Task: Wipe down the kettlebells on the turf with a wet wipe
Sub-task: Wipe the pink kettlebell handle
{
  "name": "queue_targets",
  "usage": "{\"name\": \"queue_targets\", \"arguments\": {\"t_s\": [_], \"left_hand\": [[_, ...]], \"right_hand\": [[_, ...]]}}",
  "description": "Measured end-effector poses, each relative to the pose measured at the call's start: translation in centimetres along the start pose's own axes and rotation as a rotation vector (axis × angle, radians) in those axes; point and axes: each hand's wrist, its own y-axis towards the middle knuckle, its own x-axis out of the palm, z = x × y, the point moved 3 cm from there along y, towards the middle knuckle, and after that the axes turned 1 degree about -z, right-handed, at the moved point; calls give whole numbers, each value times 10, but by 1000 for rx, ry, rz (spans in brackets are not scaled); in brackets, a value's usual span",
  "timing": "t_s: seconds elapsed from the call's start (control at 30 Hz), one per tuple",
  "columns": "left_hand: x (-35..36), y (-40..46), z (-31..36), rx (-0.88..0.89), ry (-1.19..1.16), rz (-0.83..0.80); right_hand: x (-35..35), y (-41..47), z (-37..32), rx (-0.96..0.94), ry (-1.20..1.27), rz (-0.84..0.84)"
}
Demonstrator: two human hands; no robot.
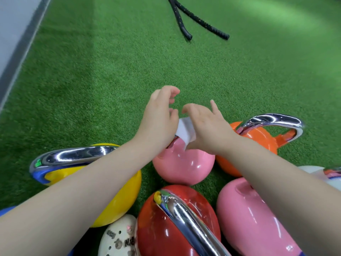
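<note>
Both hands above the far pink kettlebell [182,163] on green turf [110,80]. Left hand [158,117] with fingers loosely curled, thumb apparently against the white wet wipe [185,132]; right hand [204,126] over the wipe, grip hidden beneath the palm. Nearby: yellow kettlebell [118,196], red kettlebell [166,228], orange kettlebell [258,137], second pink kettlebell [254,218]. Battle rope [186,19] well apart. Likely risks: wipe slipping from a loose hold onto the turf; glossy, closely packed bells leaving patches missed.
</note>
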Motion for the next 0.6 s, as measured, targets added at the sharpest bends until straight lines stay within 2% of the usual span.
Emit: {"name": "queue_targets", "arguments": {"t_s": [0.1,0.17,0.23,0.33,0.5,0.6], "left_hand": [[4,-4,16,168,104,15],[14,-8,21,199,204,-116],[34,-12,19,163,412,-272],[56,-6,18,232,711,-284],[73,10,22,244,819,-280],[67,11,21,243,745,-290]], "right_hand": [[0,-10,10,55,60,-4],[2,-15,18,117,106,8],[7,-19,24,176,173,60],[11,-21,28,210,287,197],[3,-22,32,327,439,219],[-2,-25,33,312,493,235]]}}
